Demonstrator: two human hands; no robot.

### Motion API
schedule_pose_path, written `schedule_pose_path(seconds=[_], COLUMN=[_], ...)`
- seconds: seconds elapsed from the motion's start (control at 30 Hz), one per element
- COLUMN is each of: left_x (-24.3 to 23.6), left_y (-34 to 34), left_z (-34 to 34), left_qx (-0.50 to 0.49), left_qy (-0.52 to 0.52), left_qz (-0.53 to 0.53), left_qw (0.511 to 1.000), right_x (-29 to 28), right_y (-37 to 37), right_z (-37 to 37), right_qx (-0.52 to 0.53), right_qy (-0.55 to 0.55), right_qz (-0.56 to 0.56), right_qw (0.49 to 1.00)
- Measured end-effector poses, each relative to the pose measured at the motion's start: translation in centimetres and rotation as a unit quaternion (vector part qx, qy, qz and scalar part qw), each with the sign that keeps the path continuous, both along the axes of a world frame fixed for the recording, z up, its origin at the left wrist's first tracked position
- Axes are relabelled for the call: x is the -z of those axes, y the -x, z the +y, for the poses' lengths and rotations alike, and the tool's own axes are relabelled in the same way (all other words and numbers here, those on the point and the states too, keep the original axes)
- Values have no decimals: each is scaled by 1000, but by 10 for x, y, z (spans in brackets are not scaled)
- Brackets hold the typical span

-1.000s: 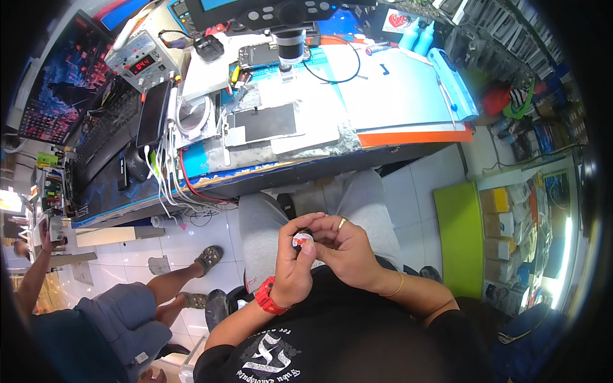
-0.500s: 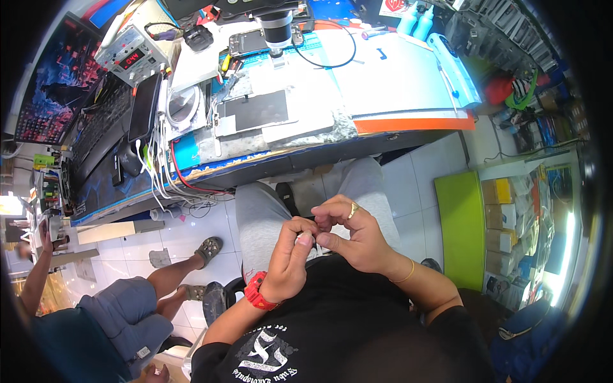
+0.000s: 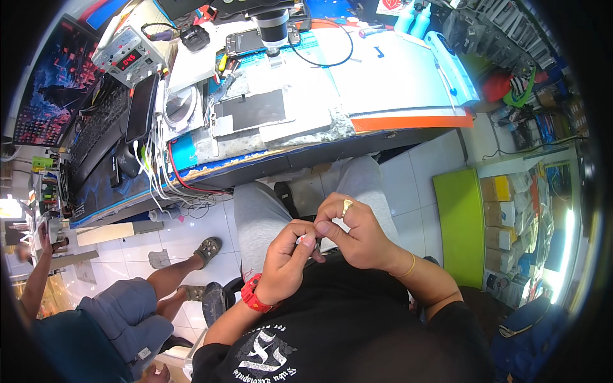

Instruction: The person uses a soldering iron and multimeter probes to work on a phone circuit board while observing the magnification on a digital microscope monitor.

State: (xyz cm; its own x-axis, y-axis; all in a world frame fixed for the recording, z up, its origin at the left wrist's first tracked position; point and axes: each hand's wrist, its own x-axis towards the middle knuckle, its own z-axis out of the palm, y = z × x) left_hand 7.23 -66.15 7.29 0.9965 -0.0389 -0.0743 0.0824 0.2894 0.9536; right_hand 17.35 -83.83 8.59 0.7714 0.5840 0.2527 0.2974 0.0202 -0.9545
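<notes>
Above my lap, in front of the black shirt, both hands meet at the fingertips. My left hand (image 3: 286, 260), with a red watch (image 3: 252, 292) on its wrist, has its thumb pressed against curled fingers. Against it, my right hand (image 3: 363, 237) pinches thumb and forefinger together; it wears a gold-coloured ring (image 3: 347, 207) and a thin bracelet (image 3: 410, 267). Whatever lies between the fingertips is hidden or too small to name. On the bench beyond them lies a flat, dark phone-screen-like panel (image 3: 262, 110).
A microscope (image 3: 273, 33) stands over a phone-sized device (image 3: 244, 42). The bench's front edge (image 3: 300, 155) runs above my knees. Cables (image 3: 153, 169) hang at its left corner. A seated person (image 3: 124, 309) is at lower left, a green panel (image 3: 458, 226) at right.
My right thumb and fingers have closed into a pinch and moved slightly left against my left fingertips. The left hand has shifted only a little.
</notes>
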Motion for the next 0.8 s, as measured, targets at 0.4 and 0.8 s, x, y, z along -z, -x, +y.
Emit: schedule_pose_path(seconds=[0.4, 0.8], left_x=[-1, 1], left_y=[0, -10], left_z=[3, 6], left_qx=[-43, -66], left_qy=[7, -70], left_qz=[2, -45], left_qw=[999, 994], right_x=[6, 18], right_y=[-5, -10], right_z=[-5, -5], right_qx=[39, 48], right_qy=[-82, -97], right_qz=[255, 136], right_qw=[963, 985])
